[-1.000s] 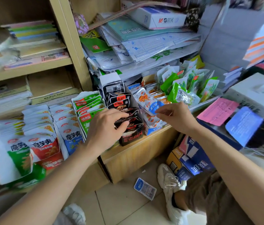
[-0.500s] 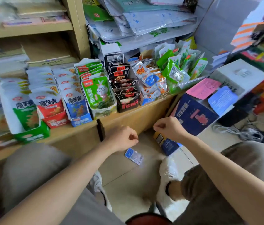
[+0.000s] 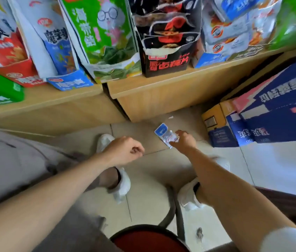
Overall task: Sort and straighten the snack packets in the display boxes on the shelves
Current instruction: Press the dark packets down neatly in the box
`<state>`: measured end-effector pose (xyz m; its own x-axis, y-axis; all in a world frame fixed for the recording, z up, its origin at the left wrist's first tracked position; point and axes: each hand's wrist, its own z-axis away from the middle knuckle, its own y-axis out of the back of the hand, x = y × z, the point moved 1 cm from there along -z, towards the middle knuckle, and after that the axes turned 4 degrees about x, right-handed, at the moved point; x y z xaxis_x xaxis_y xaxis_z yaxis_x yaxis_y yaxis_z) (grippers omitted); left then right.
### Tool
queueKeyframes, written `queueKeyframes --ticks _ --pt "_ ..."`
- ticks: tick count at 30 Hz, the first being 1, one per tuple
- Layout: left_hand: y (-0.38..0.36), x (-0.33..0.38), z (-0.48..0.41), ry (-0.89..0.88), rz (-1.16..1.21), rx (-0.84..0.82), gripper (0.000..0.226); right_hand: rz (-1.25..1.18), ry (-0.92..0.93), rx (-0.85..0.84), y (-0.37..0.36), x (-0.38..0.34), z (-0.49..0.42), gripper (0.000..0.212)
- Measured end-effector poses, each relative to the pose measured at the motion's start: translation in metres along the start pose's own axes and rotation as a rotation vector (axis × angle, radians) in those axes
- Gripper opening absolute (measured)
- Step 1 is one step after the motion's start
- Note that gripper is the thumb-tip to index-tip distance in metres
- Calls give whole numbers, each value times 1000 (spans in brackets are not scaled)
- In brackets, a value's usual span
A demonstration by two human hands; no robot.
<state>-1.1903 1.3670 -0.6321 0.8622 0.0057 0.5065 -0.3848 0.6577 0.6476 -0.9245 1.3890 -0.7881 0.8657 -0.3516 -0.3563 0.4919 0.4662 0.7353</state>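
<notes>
Arm stretched down, the right hand (image 3: 184, 141) pinches the near end of the packet (image 3: 162, 132), which lies on the floor below the shelf (image 3: 161, 95). The left hand (image 3: 123, 151) hovers below the shelf too, curled into an empty fist.

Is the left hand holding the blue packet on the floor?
No, the left hand is curled on nothing; the right hand touches the blue packet.

green packet (image 3: 96, 33) reads "海带结".
</notes>
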Motion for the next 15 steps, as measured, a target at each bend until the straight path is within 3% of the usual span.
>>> queueKeyframes --ticks 3,6,8,11,15 --pt "-4 -12 -3 58 43 1 12 103 84 30 -44 -3 -17 85" --pt "-8 -19 -6 81 61 -14 14 244 132 84 -70 -5 -26 90" --pt "-10 -22 -8 107 64 -20 15 304 210 107 -76 -6 -26 78" --pt "-11 -20 -7 139 51 -27 15 477 355 73 -77 -8 -17 43" --pt "-1 -4 -5 128 36 15 12 328 300 -122 -57 -14 -6 28"
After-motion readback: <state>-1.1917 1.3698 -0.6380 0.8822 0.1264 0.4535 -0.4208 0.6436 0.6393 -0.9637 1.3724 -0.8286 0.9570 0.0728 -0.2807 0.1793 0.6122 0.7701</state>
